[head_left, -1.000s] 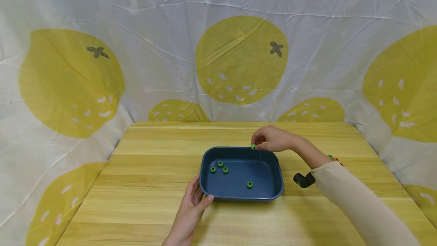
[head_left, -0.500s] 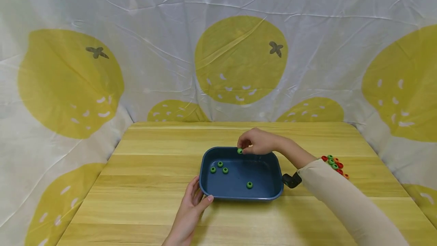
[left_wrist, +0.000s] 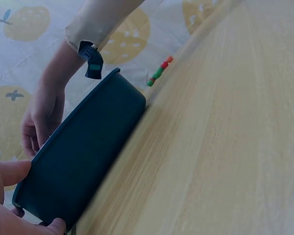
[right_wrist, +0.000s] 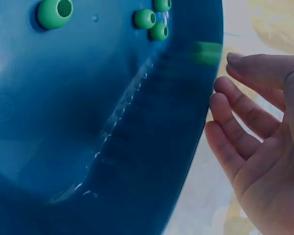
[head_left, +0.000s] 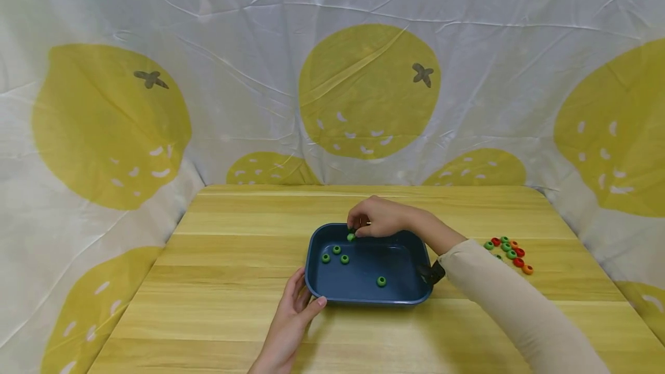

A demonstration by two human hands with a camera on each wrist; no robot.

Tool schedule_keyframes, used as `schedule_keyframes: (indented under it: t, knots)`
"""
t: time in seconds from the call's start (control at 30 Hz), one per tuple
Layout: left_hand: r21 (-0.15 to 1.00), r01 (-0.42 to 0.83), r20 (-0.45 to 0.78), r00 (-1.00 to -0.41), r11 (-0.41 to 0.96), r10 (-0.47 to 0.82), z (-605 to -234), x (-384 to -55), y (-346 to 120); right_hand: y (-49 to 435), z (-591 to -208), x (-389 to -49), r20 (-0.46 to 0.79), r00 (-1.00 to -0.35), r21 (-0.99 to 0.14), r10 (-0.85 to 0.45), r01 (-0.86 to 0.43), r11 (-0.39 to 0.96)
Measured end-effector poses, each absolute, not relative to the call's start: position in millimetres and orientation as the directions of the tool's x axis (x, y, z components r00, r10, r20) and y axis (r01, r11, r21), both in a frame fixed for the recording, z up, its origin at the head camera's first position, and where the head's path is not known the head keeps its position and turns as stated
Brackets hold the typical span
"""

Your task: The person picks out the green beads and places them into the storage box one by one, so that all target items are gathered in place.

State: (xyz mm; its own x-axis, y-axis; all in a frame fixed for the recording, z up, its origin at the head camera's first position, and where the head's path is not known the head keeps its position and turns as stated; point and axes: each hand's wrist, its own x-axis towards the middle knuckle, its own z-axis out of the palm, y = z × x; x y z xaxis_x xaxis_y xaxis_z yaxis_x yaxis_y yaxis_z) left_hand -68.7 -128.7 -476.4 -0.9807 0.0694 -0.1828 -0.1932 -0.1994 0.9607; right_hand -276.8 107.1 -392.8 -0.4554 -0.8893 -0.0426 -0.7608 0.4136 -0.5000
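Note:
A dark blue rectangular tub [head_left: 353,290] stands on the table, with several green beads [head_left: 381,281] on its floor. My left hand [head_left: 286,325] grips its near left corner, thumb at the rim and fingers along the side wall. Over the far rim is my right hand [head_left: 381,217], its fingers bent loosely. Just off its fingertips, a green bead [right_wrist: 207,53] shows as a blur inside the tub in the right wrist view. A gap separates that bead from the fingers there.
Right of the tub, several red, green and orange beads [head_left: 511,254] lie on the wooden table [head_left: 218,293]; the right sleeve [head_left: 499,290] covers part of the group. A lemon-print cloth [head_left: 249,97] hangs behind the table.
My right hand has moved left along the tub's far rim with a green bead and has let it go. The left hand and tub have stayed put. More loose beads show beside the sleeve.

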Motion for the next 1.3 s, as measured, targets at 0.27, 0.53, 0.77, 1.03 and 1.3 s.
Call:
schedule_keyframes:
  t: [0.27,0.53,0.77,1.03,1.3]
  knots:
    - [0.958,-0.191,-0.181,-0.981,-0.213,0.065,-475.4,-68.5,-127.8,119.2,-392.1,-277.0,-0.029,-0.485,-0.507,-0.874,-0.747,0.430]
    - [0.959,-0.196,-0.185,-0.980,-0.204,0.068,-474.5,-69.9,-127.5,137.7,-395.1,-275.5,-0.046,-0.528,-0.526,-0.848,-0.709,0.470]
    - [0.961,-0.198,-0.188,-0.980,-0.196,0.064,-474.1,-70.2,-127.4,150.0,-394.0,-274.0,-0.035,-0.540,-0.535,-0.841,-0.701,0.472]
    - [0.960,-0.198,-0.188,-0.980,-0.197,0.065,-475.7,-70.1,-127.6,167.2,-397.7,-272.6,-0.028,-0.568,-0.559,-0.822,-0.673,0.484]
    - [0.961,-0.195,-0.185,-0.980,-0.196,0.069,-475.8,-69.7,-127.2,188.9,-397.9,-272.4,-0.027,-0.604,-0.600,-0.797,-0.628,0.496]
